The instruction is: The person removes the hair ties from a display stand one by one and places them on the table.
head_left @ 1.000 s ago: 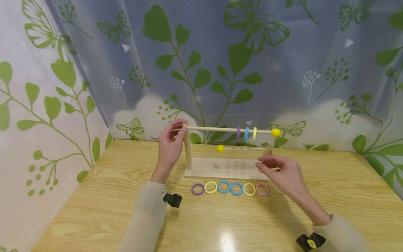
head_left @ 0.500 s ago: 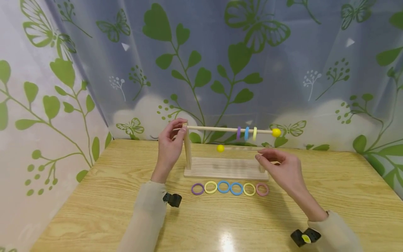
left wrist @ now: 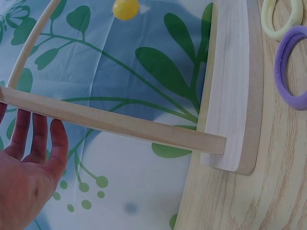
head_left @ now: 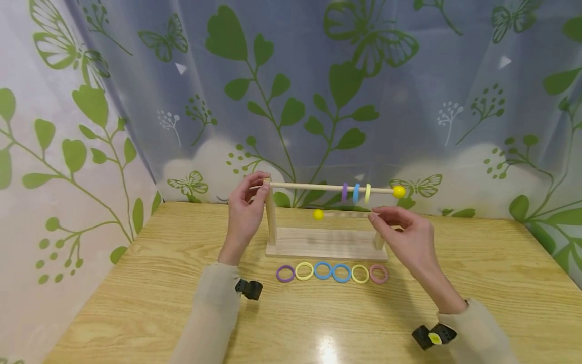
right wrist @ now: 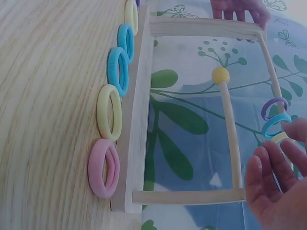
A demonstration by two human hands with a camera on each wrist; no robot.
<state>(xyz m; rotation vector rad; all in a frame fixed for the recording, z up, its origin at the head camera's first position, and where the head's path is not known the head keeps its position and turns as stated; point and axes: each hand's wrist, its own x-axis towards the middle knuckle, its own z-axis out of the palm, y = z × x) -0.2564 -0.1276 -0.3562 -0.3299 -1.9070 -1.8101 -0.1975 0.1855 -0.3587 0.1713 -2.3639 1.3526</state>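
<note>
My left hand point(head_left: 247, 207) grips the top of the taller left post point(head_left: 271, 217) of a wooden stand, thumb in front and fingers behind. From that post a rod point(head_left: 304, 186) runs right to a yellow ball point(head_left: 398, 191). On it hang a purple hair tie point(head_left: 344, 192), a blue one point(head_left: 356, 193) and a pale yellow one point(head_left: 367, 193). My right hand point(head_left: 409, 240) hovers at the top of the shorter right post point(right wrist: 192, 197), below the hanging ties. In the right wrist view its fingers are loosely bent, with nothing seen between them.
A lower rod point(right wrist: 230, 129) points left from the shorter post, tipped by another yellow ball point(head_left: 319, 215). Several hair ties lie in a row before the stand's base point(head_left: 327, 242), from purple point(head_left: 285, 273) to pink point(head_left: 379, 273). A patterned curtain point(head_left: 291, 101) hangs behind the table.
My right hand has risen from beside the base's right end to the top of the shorter post, shifting slightly left. The left hand and the hair ties have stayed put.
</note>
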